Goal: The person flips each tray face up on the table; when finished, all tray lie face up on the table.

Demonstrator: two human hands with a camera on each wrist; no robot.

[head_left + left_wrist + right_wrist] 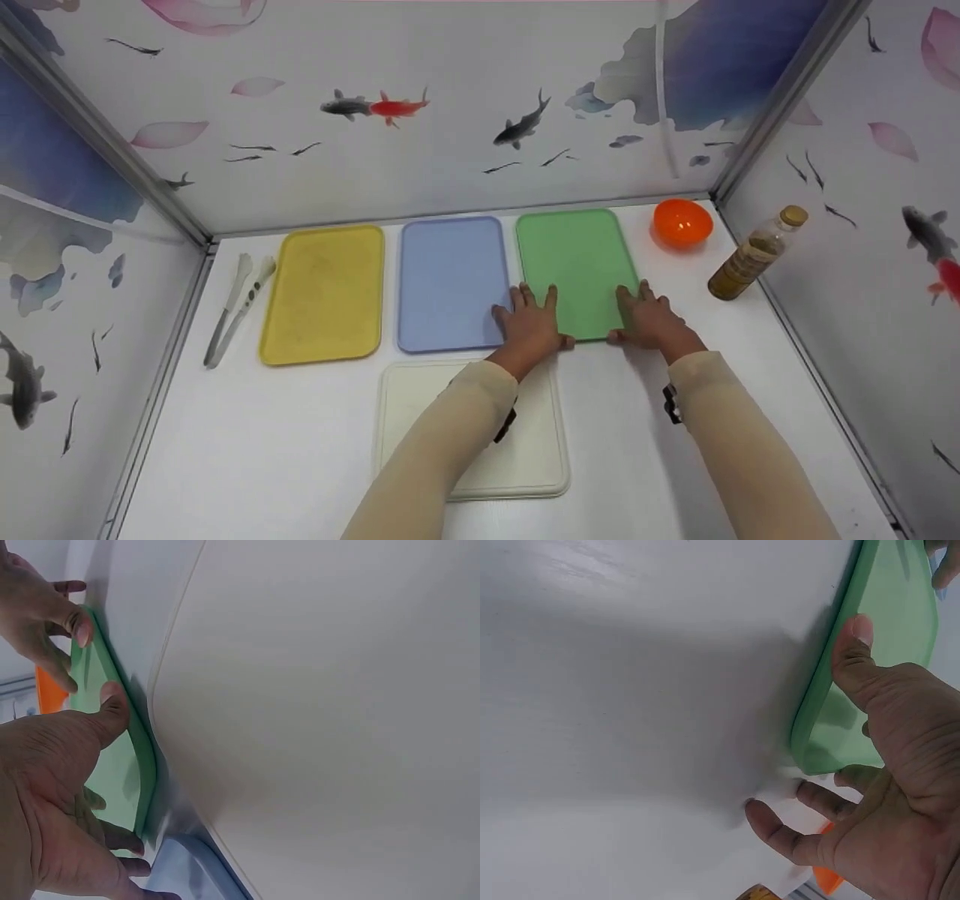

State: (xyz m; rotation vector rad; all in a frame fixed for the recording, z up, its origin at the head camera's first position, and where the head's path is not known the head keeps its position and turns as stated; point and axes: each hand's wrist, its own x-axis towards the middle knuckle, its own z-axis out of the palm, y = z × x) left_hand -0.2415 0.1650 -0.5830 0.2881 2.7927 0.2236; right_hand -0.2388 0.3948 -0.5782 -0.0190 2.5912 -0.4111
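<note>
A green rectangular tray point(574, 255) lies at the back right of the table. My left hand point(531, 326) spreads its fingers over the tray's near left corner, the thumb on the near rim and the outer fingers reaching over the right edge of a blue tray point(454, 285). At the near right corner is my right hand point(651, 322), fingers spread along the side. Its thumb touches the green rim in the right wrist view, while the other fingers point(784, 840) extend past the corner. A cream tray point(540, 450) lies in front, partly covered by my left sleeve.
To the left are a yellow tray point(324, 296) and tongs point(234, 315) with pale tips. An orange bowl point(682, 223) stands at the back right, beside a capped bottle point(742, 262) of brownish liquid. Printed panels point(450, 165) wall the table's back and sides.
</note>
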